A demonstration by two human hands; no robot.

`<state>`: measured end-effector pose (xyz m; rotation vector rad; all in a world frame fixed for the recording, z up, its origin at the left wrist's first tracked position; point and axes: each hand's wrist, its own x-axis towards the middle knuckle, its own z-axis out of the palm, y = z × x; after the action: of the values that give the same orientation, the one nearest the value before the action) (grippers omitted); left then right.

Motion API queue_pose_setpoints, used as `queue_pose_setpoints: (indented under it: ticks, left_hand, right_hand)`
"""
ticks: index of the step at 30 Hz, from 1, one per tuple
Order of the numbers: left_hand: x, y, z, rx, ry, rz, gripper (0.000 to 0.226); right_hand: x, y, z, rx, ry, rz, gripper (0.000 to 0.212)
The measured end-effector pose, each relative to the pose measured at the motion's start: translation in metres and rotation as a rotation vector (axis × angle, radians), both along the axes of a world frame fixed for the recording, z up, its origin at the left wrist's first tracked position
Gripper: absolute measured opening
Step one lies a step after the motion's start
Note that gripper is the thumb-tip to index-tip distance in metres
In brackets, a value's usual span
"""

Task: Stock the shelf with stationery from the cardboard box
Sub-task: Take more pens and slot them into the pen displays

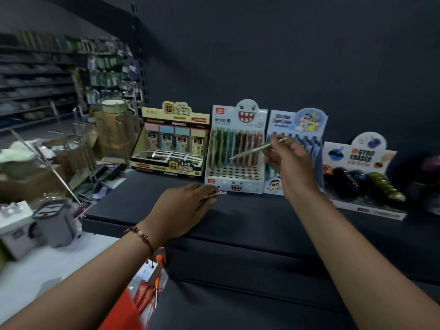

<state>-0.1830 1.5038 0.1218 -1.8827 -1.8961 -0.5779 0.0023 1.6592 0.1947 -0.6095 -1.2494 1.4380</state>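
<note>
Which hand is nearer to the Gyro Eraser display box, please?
Right. The right hand, pinching a pen, is raised just left of the Gyro Eraser display box; the left hand rests on the shelf much further left.

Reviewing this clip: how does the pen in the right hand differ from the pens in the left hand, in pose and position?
The pen in the right hand is pinched up in the air, tip slanting down toward the shark-face display box; the pens in the left hand lie low, close to the shelf. The right hand holds one pen, mostly exposed; the left hand covers its pens, only the ends showing. All look slim and metallic.
</note>
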Motion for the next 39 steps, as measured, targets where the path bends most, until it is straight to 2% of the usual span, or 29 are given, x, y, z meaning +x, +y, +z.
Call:
queue_pose_setpoints:
  ticks: [6,8,11,16,20,25,29,35,39]
  left_hand:
    - [-0.003,0.000,0.000,0.011,-0.038,-0.018,0.043]
    - [-0.004,-0.001,0.000,0.034,-0.055,-0.013,0.042]
    - [-0.005,0.000,-0.002,0.030,-0.077,-0.006,0.042]
    - [-0.006,0.002,-0.003,0.013,-0.092,-0.005,0.043]
    - [-0.007,0.002,-0.004,0.019,-0.117,0.001,0.043]
    - [-0.009,0.002,-0.005,0.036,-0.135,-0.005,0.041]
    - [-0.008,0.002,-0.005,0.045,-0.140,-0.012,0.041]
    - [-0.007,0.001,-0.004,0.041,-0.125,-0.016,0.042]
    - [-0.006,-0.002,-0.004,0.067,-0.113,-0.019,0.039]
  right_hand:
    - [-0.049,0.014,-0.008,0.401,-0.302,-0.120,0.010]
    - [-0.061,0.022,-0.012,0.510,-0.401,-0.130,0.020]
    - [-0.072,0.032,-0.018,0.585,-0.477,-0.096,0.030]
    - [-0.086,0.044,-0.023,0.665,-0.555,-0.067,0.031]
    - [-0.097,0.043,-0.026,0.669,-0.561,-0.031,0.031]
    - [-0.102,0.043,-0.024,0.612,-0.529,-0.051,0.016]
    - [-0.105,0.046,-0.024,0.630,-0.601,-0.053,0.010]
    - [-0.109,0.050,-0.024,0.608,-0.664,-0.049,0.012]
    - [-0.092,0.037,-0.017,0.573,-0.672,-0.012,0.023]
